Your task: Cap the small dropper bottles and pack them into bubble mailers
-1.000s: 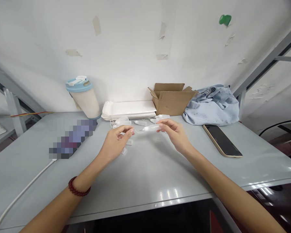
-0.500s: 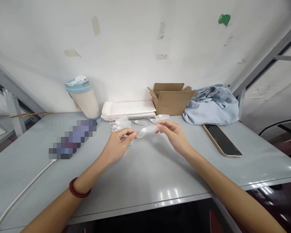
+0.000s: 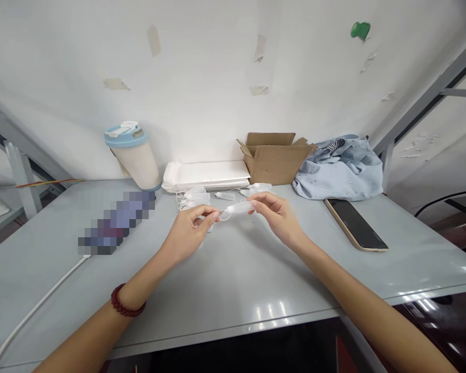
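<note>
Between my hands, above the table, is a small translucent needle-tip bottle [image 3: 238,207], lying nearly level with its tip to the left. My right hand [image 3: 277,217] pinches its base end between thumb and fingers. The fingertips of my left hand [image 3: 190,228] are closed at the thin needle end; whether a small cap is between them is hidden. A thin white loop hangs under the bottle's neck. Behind my hands lie several similar bottles [image 3: 198,198] with white loops, partly covered by my left hand.
White padded envelopes [image 3: 207,173] are stacked by the wall, beside an open cardboard box [image 3: 277,165] and a light blue cloth [image 3: 339,173]. A phone [image 3: 355,225] lies right. Left stand a blue-lidded tumbler [image 3: 137,160] and a blurred-out object [image 3: 118,223] with a white cable [image 3: 42,305].
Hardly anything differs. Both hands keep their hold on the bottle in almost the same place, and the view has shifted very slightly.
</note>
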The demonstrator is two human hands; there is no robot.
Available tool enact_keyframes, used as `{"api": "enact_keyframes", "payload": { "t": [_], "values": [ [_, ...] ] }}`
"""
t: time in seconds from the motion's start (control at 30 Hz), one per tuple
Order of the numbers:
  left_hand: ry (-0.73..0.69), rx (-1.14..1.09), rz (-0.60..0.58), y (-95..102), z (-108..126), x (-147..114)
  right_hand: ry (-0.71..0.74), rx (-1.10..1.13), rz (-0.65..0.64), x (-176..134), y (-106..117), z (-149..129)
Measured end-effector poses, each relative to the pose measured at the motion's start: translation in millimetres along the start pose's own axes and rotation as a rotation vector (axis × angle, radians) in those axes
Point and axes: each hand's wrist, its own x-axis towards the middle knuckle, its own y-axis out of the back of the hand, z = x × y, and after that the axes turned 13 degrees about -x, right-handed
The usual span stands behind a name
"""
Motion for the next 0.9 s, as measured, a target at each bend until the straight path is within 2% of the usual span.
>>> {"api": "enact_keyframes", "payload": {
  "t": [0.3, 0.43, 0.57, 0.9],
  "values": [
    [-0.044, 0.064, -0.028, 0.3, -4.7, -0.5, 0.085, -0.17, 0.002, -2.1, -2.3, 2.0],
    [-0.079, 0.081, -0.076, -0.1, -6.0, -1.4, 0.126, -0.24, -0.073, -4.9, -6.0, 0.2],
    [-0.101, 0.104, -0.116, -1.7, -6.6, -3.4, 0.136, -0.222, -0.142, -8.5, -10.6, 0.1],
    [-0.111, 0.102, -0.155, -3.7, -7.7, -6.1, 0.064, -0.163, -0.224, -11.1, -12.0, 2.5]
  ]
}}
